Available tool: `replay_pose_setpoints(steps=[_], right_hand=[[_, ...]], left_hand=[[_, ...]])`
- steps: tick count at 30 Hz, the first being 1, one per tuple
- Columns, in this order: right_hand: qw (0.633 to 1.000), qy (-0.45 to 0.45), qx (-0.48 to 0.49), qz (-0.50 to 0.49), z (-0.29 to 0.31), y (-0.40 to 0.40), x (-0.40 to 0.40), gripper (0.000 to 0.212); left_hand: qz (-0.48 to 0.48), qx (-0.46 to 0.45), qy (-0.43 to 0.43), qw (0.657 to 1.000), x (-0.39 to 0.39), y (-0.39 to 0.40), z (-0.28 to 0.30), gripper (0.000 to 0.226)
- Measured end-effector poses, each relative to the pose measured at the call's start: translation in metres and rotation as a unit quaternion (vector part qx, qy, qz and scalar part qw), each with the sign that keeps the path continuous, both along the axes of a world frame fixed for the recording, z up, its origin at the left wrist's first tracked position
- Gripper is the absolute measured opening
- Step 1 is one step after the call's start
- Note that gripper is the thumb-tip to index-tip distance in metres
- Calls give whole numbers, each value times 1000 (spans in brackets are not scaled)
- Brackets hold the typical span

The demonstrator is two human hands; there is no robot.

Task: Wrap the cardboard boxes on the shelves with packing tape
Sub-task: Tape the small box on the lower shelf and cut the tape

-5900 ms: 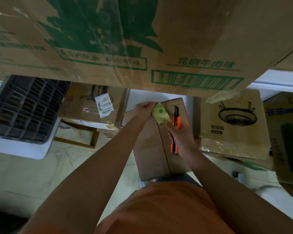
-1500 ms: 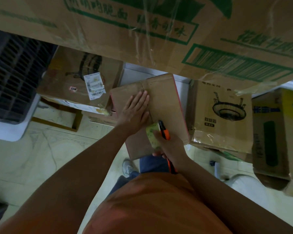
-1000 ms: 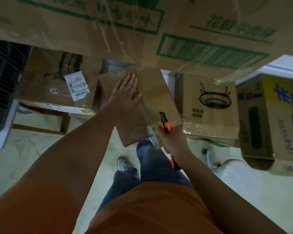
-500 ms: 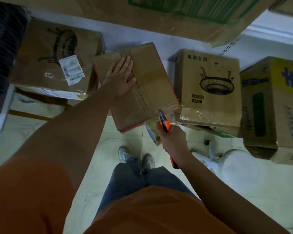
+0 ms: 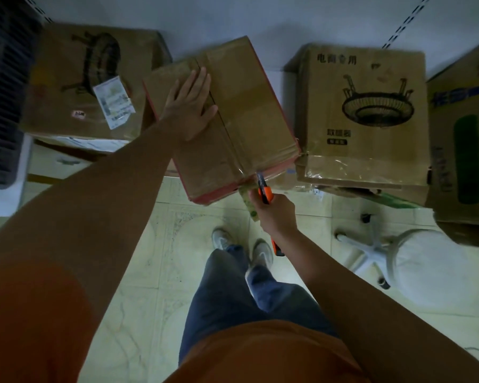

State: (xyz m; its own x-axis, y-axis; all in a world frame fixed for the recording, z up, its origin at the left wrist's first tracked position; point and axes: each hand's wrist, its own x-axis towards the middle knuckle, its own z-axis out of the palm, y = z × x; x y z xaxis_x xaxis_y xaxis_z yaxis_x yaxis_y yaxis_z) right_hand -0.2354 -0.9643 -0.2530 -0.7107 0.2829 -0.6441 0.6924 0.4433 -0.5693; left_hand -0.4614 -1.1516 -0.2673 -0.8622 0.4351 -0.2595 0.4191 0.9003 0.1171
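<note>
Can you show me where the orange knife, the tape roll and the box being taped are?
orange knife (image 5: 265,192), head view, handle near blade.
tape roll (image 5: 250,205), head view, visible edge.
box (image 5: 249,106), head view, top face.

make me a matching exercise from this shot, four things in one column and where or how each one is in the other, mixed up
Things:
1. left hand
2. right hand
3. box with the white label
4. white stool

States:
a. stands on the floor at the right
b. lies flat on the red-edged box
c. grips the orange utility knife at the red-edged box's near edge
d. sits left of the red-edged box

Pairs: 1-b, 2-c, 3-d, 4-a
</note>
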Motion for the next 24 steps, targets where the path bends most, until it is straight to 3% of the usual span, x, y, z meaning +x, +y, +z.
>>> replay_pose_setpoints(steps=[4, 8, 10, 12, 14, 16, 21, 24], right_hand=[[998, 35, -44, -31, -10, 7, 10, 50], [975, 200, 75, -67, -7, 28, 19, 33], [947, 281, 152, -12, 0, 41, -4, 35], [925, 314, 184, 113, 4, 54, -40, 48], [917, 279, 192, 211, 3, 63, -73, 55], [917, 233, 206, 249, -2, 71, -96, 58], [940, 204, 153, 228, -5, 82, -125, 62], [947, 193, 166, 198, -3, 79, -133, 57]], left_hand=[[5, 2, 4, 1000, -3, -2, 0, 73], [27, 2, -18, 999, -4, 6, 6, 92], [30, -1, -11, 999, -6, 8, 7, 96], [23, -3, -9, 1000, -8, 10, 7, 96], [21, -7, -12, 1000, -11, 9, 6, 94], [27, -8, -13, 1000, -18, 10, 6, 90], [43, -23, 45, 998, 7, 37, 14, 69], [90, 22, 52, 994, 74, 63, 8, 89]])
